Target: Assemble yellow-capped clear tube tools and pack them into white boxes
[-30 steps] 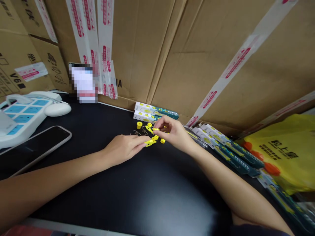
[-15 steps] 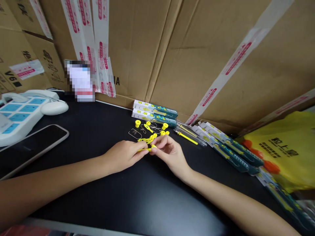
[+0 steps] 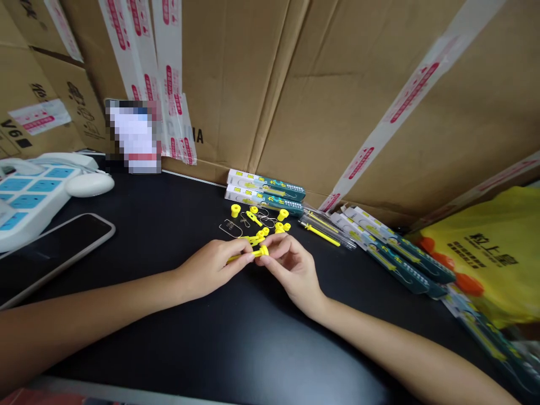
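My left hand [image 3: 213,263] pinches a thin yellow plastic rod [image 3: 255,255] between thumb and fingers. At the rod's right end sits a small yellow cap [image 3: 264,251], gripped by the thumb and fingertips of my right hand [image 3: 297,269]. Whether the cap is seated on the rod or only against it, I cannot tell. Just beyond my fingers lie flat yellow plastic pieces [image 3: 252,241], partly hidden by the left hand. Several yellow plugs [image 3: 235,211], a bent wire hook [image 3: 231,229] and small springs are scattered behind them.
Printed boxes [image 3: 264,197] lie at the back, and more boxes [image 3: 392,247] run along the right. Clear tubes with yellow rods [image 3: 323,230] rest between them. A power strip [image 3: 37,191] and phone [image 3: 54,253] are left. A yellow bag [image 3: 485,253] stands right; cardboard [image 3: 236,84] walls the back.
The rod and yellow cap now show more plainly between my fingertips, the cap turned more into view. Both hands stay in nearly the same place; the camera view has shifted slightly.
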### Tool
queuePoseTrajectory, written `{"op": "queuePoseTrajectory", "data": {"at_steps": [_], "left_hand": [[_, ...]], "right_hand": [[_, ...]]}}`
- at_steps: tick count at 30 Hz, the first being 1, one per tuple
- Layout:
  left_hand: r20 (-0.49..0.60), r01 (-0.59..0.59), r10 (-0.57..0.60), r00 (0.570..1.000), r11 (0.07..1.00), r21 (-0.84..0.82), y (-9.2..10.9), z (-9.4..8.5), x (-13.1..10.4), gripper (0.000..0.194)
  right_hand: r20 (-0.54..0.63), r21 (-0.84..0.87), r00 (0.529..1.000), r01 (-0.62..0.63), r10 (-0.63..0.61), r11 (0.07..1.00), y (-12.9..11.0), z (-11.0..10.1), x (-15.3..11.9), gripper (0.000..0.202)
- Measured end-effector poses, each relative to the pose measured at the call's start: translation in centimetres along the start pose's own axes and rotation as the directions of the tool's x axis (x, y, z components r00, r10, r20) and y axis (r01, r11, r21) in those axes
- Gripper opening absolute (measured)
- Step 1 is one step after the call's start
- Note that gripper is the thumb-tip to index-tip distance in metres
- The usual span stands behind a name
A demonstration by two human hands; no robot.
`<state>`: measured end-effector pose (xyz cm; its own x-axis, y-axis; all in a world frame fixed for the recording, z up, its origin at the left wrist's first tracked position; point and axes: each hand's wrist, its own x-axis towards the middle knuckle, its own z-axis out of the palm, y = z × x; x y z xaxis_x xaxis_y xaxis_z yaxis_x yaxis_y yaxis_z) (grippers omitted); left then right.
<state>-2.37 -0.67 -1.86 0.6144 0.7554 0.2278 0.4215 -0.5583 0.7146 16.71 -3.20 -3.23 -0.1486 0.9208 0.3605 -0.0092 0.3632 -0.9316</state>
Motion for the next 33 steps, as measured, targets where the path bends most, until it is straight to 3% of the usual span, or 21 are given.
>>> {"op": "queuePoseTrajectory", "data": {"at_steps": [7,15,20,23,28,33], "left_hand": [[0.022,-0.024,0.022,1.0,0.995,0.094,0.21,0.09,-0.25,0.006],[0.04,-0.024,0.021,0.999,0.997,0.075,0.15,-0.23,-0.08,0.001],[0.071,-0.096,0.083,0.994,0.975,0.202,0.23,-0.25,-0.22,0.004],[0.108,-0.088,0.063,0.992,0.965,0.246,0.55,-0.03,-0.44,0.005],[0.086,-0.017,0.01,0.996,0.997,0.073,0.71,0.15,-0.48,0.017],[0.09,0.061,-0.044,0.995,0.979,-0.195,0.12,0.01,-0.09,0.018]], "right_hand": [[0.049,-0.116,0.999,0.017,-0.011,0.993,0.39,0.01,-0.23,0.02],[0.065,-0.045,0.997,-0.03,0.033,0.999,0.45,-0.45,0.33,0.024],[0.109,-0.141,0.992,-0.043,0.059,0.989,0.07,-0.7,0.53,0.022],[0.157,-0.158,0.983,-0.072,0.097,0.985,0.0,-0.32,0.26,0.023],[0.233,-0.027,0.953,-0.191,0.192,0.981,0.08,0.22,-0.18,0.027],[0.269,-0.026,0.947,-0.173,0.173,0.985,-0.05,-0.05,-0.23,0.02]]}}
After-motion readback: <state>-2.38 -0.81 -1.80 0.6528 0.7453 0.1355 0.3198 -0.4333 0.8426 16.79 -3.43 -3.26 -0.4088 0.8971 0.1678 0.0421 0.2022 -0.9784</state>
